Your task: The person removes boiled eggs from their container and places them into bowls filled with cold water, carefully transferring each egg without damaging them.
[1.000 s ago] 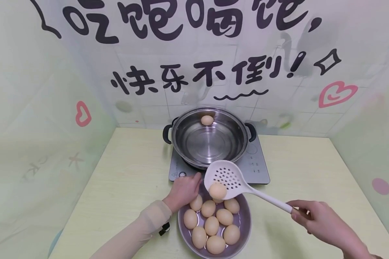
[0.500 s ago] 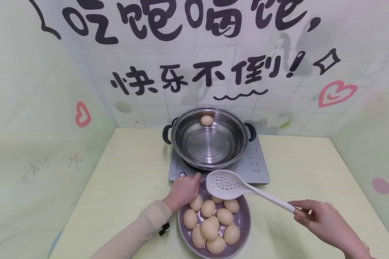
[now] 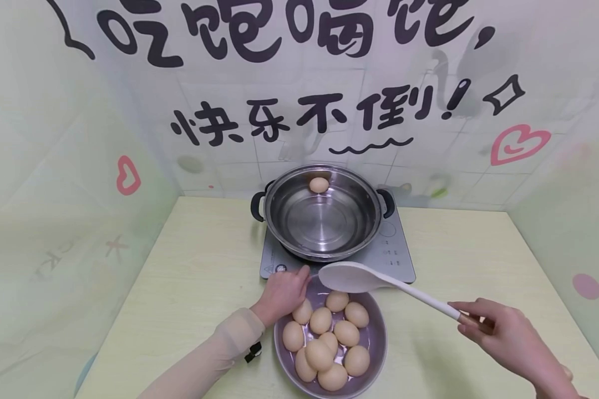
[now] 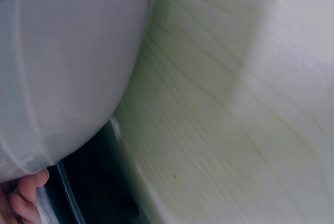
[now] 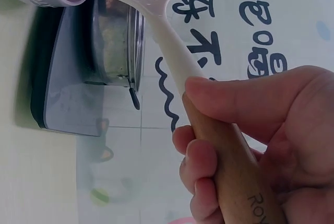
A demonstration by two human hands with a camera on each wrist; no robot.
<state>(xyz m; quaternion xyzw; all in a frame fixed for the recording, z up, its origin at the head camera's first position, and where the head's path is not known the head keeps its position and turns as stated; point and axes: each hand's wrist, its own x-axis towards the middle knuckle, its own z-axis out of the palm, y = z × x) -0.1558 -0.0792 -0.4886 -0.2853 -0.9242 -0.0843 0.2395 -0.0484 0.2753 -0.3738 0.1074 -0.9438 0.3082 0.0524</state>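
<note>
A purple-grey bowl holds several light brown eggs, and one egg lies on top of the others. My left hand grips the bowl's far left rim; its fingertips show against the bowl's side in the left wrist view. In my right hand I hold a white slotted spoon by its wooden handle, thumb along the top and fingers curled beneath. Its perforated head is tilted over the bowl's far edge and bears no egg in view.
Behind the bowl, a steel pot with two black handles stands on a grey induction cooker. A single egg sits at the pot's far inner wall. A printed sheet covers the wall close behind.
The egg that lay on the slotted spoon has rolled off into the bowl, onto the other eggs. The spoon's head has turned more edge-on. My left hand stays on the rim.
</note>
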